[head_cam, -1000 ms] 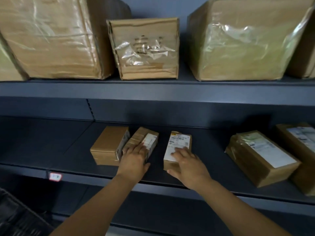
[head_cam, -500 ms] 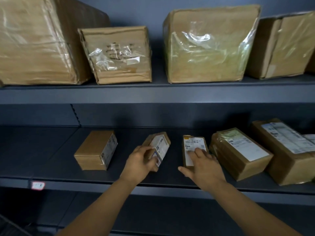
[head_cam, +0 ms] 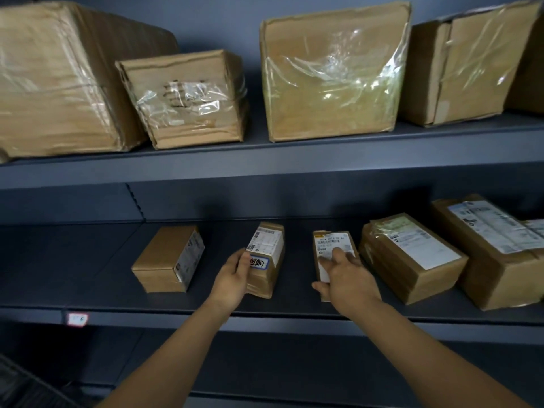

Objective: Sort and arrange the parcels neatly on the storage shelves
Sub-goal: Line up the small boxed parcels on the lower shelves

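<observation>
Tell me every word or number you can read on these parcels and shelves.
Nothing reads clearly.
Blue-edged sticker on the parcel in the left hand: handwritten, illegible.
White label above it: too small.
Label under the right hand: blurred.
Red-edged shelf tag: blurred.
Taped parcel's label: too small.
Rightmost parcel's label: too small.
</observation>
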Available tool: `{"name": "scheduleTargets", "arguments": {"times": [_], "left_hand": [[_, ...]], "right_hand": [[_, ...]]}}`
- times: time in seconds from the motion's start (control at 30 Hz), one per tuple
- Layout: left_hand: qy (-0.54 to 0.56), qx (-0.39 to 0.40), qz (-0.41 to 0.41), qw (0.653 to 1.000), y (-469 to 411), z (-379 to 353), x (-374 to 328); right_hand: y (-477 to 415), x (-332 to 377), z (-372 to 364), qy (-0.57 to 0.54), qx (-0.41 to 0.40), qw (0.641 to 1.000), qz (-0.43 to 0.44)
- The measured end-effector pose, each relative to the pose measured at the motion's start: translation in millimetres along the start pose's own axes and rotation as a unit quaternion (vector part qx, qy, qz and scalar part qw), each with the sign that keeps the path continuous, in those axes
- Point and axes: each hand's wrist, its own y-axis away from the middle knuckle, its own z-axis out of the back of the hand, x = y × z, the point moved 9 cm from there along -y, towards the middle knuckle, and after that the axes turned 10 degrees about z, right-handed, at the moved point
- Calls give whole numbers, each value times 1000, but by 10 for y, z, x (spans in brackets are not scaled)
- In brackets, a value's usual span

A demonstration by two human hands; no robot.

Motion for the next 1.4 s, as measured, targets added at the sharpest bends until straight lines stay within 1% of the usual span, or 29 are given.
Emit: {"name": "scheduleTargets", "arguments": {"times": [0.07,0.17,0.23,0.27,0.33,0.4,0.47,0.53,0.57,0.6,0.7,0.77,0.83,0.93,1.0,1.03,1.13,1.2,1.23,1.3,1.4], "left_hand": [[4,-2,-2,1000,46,-14,-3],[-3,16,-10,1000,126,-66,1],[-52,17,-29,998,188,-51,-33],[-83,3,-44,996,202,-3,-52],[-138,-51,-88,985,234,194,-112],[-179,-118,-143,966,286,467,-185],[-241,-203,-184,931,342,769,-231],[-305,-281,-173,893,350,1065,-227],[-329,-301,-147,883,322,1199,-200],[-346,-303,-113,880,272,1312,-149],[-369,-258,-35,892,37,1508,69],[-362,-222,-4,905,-119,1565,226],[-353,-201,11,914,-229,1578,325],[-312,-215,1,925,-268,1621,324],[-293,-216,-11,931,-251,1636,296],[-280,-204,-16,938,-240,1636,287],[-203,-129,-26,970,-212,1631,251],[-118,-44,-8,992,-183,1595,240],[-73,3,8,997,-161,1554,248],[-14,67,47,997,-116,1483,313],[2,91,83,992,-80,1442,446]], "right_hand": [[7,3,-1,-1,5,1000,0],[4,0,10,0,11,1000,-5],[-8,5,15,2,24,1000,-16],[-7,16,20,-1,33,999,-25],[-3,101,58,-23,24,998,-49],[-11,323,177,-57,-36,996,-51],[-37,648,314,-90,-102,990,-22],[-99,965,366,-91,-127,988,20],[-147,1093,346,-80,-124,988,39],[-203,1191,306,-70,-113,990,53],[-368,1302,59,-45,-38,997,53],[-406,1314,-56,-25,-13,999,43],[-391,1309,-76,-6,-27,999,39],[-375,1308,-25,9,-83,995,59],[-376,1273,10,-10,-115,991,65],[-374,1229,16,-31,-125,990,53],[-349,1107,-9,-99,-139,985,13],[-351,1102,-56,-94,-129,987,11],[-356,1104,-71,-90,-121,988,12],[-371,1101,-85,-90,-101,991,12],[-380,1073,-97,-87,-66,994,8]]}}
